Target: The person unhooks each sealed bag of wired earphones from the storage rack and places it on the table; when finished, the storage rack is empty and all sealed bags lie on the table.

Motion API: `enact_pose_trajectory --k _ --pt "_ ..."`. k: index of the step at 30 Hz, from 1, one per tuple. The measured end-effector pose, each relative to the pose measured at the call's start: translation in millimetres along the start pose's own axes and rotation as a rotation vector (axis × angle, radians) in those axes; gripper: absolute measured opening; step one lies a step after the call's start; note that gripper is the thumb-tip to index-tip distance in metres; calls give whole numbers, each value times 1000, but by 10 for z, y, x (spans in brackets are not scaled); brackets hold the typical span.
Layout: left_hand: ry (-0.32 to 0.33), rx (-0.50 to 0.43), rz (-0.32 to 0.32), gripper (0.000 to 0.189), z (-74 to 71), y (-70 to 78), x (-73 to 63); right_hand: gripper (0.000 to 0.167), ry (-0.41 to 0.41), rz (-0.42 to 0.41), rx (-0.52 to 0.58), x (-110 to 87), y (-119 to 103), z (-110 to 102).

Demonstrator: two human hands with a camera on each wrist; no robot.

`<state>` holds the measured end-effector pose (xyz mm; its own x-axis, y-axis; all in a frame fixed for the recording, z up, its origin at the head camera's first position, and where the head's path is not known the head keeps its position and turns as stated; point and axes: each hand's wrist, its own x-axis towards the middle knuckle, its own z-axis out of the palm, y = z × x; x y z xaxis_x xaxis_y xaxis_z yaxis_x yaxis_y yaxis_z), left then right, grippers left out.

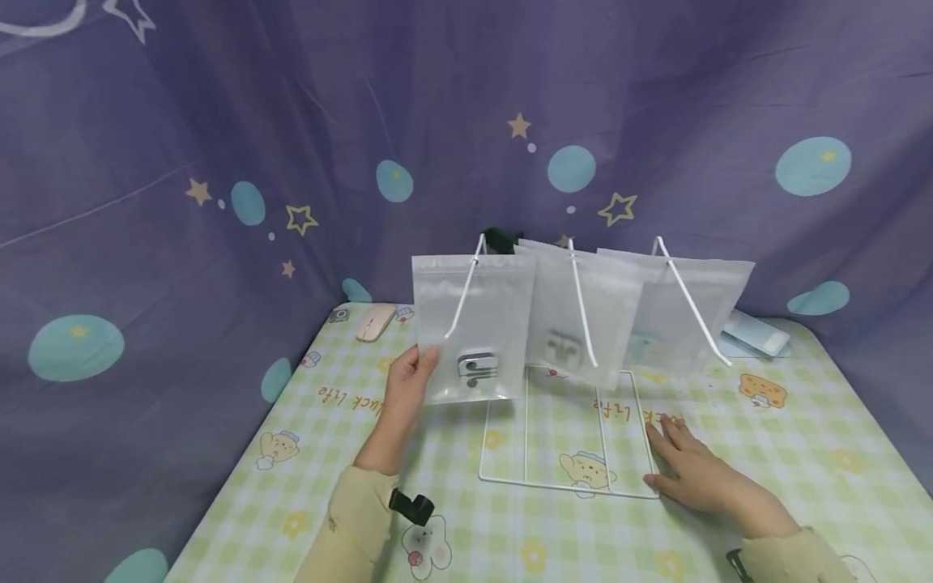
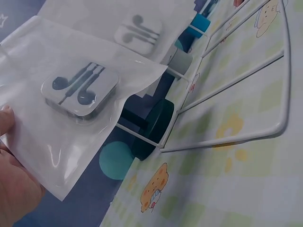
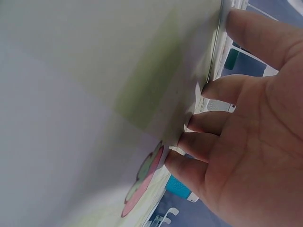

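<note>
My left hand (image 1: 410,380) pinches the lower left edge of a frosted zip bag (image 1: 466,300), thumb in front. Inside it shows a clear case of earphones (image 2: 80,90) with dark buds. This bag hangs from the left hook of a white wire rack (image 1: 568,486). A second bag (image 1: 583,300), also with an earphone case, hangs tilted on the middle hook. On the right hook a third bag (image 1: 692,300) has something teal faintly visible inside. My right hand (image 1: 700,474) rests fingertips down on the table at the rack base's right side, fingers spread.
At the back left lies a pink computer mouse (image 1: 375,322). A pale blue phone-stand-like object (image 1: 755,334) is at the back right. A dark round object (image 2: 154,127) stands behind the rack. The checked tablecloth (image 1: 306,486) meets a purple curtain (image 1: 452,97).
</note>
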<state>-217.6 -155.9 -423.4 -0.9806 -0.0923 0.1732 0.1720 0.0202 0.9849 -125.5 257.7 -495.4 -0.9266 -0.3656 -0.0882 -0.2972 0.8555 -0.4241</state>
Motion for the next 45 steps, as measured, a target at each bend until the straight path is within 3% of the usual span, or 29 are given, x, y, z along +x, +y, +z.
enact_pose_trajectory --k 6,12,24,32,45 --pt "13 -6 0 29 -17 53 -107 82 0 0 1 5 -9 -21" --pt "-1 -11 35 31 -69 -6 -207 81 9 -9 5 0 -4 -7" --pt "-5 -42 -24 31 -151 -16 -440 82 4 -9 3 8 14 15" --pt "-19 -49 12 29 -168 4 -543 82 6 -14 6 4 6 1" --pt "-11 -58 8 24 -244 43 -767 82 11 -15 -12 9 1 4"
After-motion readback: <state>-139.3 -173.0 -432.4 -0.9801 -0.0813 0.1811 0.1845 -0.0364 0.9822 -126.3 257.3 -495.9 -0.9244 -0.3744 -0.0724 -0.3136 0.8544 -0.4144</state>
